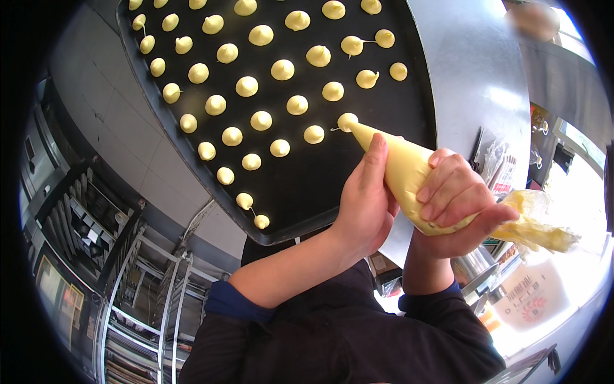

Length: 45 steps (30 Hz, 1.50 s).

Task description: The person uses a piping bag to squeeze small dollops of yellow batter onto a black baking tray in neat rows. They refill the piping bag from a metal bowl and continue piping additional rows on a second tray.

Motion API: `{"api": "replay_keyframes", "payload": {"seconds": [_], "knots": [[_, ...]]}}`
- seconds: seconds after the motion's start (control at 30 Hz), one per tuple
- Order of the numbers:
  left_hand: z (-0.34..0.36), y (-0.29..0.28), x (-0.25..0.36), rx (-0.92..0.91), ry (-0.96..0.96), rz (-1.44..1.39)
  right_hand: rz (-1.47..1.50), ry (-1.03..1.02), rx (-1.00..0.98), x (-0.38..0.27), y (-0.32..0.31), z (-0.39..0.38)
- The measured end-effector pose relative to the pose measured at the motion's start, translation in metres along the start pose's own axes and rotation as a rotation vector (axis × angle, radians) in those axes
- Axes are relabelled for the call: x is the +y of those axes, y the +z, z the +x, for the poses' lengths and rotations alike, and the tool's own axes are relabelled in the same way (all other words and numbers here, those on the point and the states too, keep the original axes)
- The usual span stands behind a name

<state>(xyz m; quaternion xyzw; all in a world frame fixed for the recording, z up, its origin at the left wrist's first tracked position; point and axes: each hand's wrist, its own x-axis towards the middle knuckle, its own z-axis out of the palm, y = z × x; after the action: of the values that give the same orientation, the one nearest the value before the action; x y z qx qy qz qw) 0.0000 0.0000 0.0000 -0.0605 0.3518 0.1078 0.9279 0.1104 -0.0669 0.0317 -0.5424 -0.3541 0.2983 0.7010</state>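
A clear piping bag (398,168) full of pale yellow batter slants over a black baking tray (300,185). Its tip touches a fresh mound of batter (347,121) on the tray. Low on the bag, my left hand (366,195) supports it near the tip, thumb laid along its side. My right hand (459,198) is wrapped round the upper part, and the twisted end of the bag sticks out behind it. Rows of small peaked batter mounds (261,120) cover much of the tray; a few are joined by thin strands.
The tray lies on a steel worktop (473,64), its left edge reaching out past it. Plastic-wrapped packets (499,166) lie on the right part of the worktop. At the lower left stands a metal rack (144,307). A blurred round shape (534,20) is at the upper right.
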Motion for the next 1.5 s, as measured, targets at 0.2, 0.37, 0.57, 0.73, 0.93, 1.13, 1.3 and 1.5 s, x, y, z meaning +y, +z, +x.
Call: {"api": "replay_keyframes", "payload": {"seconds": [0.2, 0.37, 0.57, 0.73, 0.93, 1.13, 1.3, 1.5], "knots": [[-0.022, 0.038, 0.007, -0.069, 0.023, 0.125, -0.073, -0.177, 0.14, -0.038, 0.021, 0.01], [-0.003, 0.048, -0.006, -0.123, 0.024, 0.048, -0.009, -0.18, 0.05, -0.043, -0.005, 0.019], [0.036, 0.026, -0.02, -0.003, -0.05, 0.015, -0.102, -0.045, 0.145, -0.003, -0.023, 0.022], [0.041, 0.021, -0.023, 0.003, -0.057, -0.001, -0.153, -0.017, 0.166, 0.0, -0.024, 0.022], [0.039, 0.023, -0.024, 0.007, -0.063, 0.004, -0.169, -0.004, 0.189, -0.004, -0.02, 0.023], [0.037, 0.024, -0.025, 0.008, -0.058, 0.021, -0.12, -0.026, 0.157, -0.004, -0.025, 0.022], [0.034, 0.03, -0.02, 0.033, -0.061, 0.035, -0.11, -0.026, 0.132, -0.009, -0.027, 0.023], [0.01, 0.067, -0.015, -0.052, -0.025, 0.109, 0.011, -0.164, 0.099, -0.049, -0.029, 0.02]]}}
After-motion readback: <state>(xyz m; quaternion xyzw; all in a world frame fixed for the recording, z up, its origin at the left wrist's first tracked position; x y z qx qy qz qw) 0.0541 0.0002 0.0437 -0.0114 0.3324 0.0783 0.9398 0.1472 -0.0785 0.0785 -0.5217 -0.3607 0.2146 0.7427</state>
